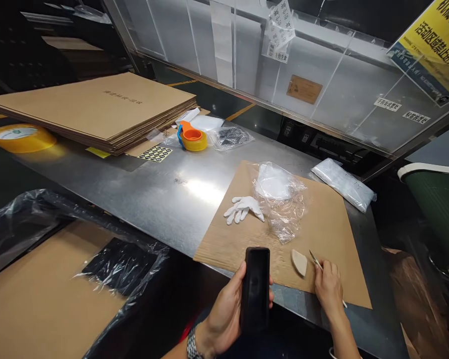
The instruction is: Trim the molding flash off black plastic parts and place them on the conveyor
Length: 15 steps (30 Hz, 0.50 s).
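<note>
My left hand (224, 309) is wrapped round a long black rectangular case (257, 289), held upright in front of the table's near edge. Its front looks hollow or glossy; I cannot tell which. In my right hand (328, 284) is a slim craft knife (316, 260), its pointed tip facing away from me, low over the cardboard sheet (325, 214). Just left of that tip lies a beige wedge-shaped block (299, 263). Farther back on the cardboard are a white glove (244, 208) and a crumpled clear plastic bag (284, 204) with something white inside.
A stack of flat cardboard (97, 109) covers the table's far left, near yellow tape rolls (22, 138) and an orange tape dispenser (192, 137). A sheet of round stickers (155, 153) lies close by. A plastic-wrapped packet (344, 184) rests at right. A plastic-lined box (52, 294) stands lower left.
</note>
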Available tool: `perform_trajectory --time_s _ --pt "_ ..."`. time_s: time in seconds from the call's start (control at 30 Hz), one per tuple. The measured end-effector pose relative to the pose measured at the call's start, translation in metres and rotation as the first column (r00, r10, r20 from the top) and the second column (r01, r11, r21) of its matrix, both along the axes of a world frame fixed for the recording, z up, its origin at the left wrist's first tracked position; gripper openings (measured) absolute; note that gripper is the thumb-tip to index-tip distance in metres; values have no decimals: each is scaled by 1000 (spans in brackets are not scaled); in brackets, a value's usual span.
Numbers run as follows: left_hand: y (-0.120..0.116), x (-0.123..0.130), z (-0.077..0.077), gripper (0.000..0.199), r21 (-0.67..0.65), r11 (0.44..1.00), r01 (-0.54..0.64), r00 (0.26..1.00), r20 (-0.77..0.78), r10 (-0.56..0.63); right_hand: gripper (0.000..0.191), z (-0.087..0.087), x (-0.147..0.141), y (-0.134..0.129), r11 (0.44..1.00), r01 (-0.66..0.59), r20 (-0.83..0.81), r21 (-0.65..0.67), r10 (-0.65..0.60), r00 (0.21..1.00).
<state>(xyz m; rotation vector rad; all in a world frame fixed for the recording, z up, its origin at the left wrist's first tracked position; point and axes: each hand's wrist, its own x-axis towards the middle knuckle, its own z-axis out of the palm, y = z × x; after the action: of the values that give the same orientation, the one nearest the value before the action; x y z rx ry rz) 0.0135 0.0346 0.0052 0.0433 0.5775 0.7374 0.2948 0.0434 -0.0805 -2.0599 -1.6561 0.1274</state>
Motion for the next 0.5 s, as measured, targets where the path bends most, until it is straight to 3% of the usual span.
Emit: perform_trajectory --time_s 0.17,0.23,0.3,0.4,0.5 --pt "-3 -1 3 58 19 997 70 997 29 -71 35 48 -43 -12 996 -81 -268 -24 72 961" --pt "-5 -1 6 60 16 992 127 991 25 -128 34 73 -65 -16 992 -129 -526 2 111 843" --pt "-8 0 10 64 6 980 199 980 20 -199 31 95 -83 -17 979 -200 -680 22 161 715" --pt "-11 0 16 70 -35 953 302 953 29 -302 23 118 -99 -11 917 -397 -734 38 295 612" --pt "-13 -1 21 75 -117 919 376 926 22 -376 18 128 -104 -2 827 -560 -703 41 422 572"
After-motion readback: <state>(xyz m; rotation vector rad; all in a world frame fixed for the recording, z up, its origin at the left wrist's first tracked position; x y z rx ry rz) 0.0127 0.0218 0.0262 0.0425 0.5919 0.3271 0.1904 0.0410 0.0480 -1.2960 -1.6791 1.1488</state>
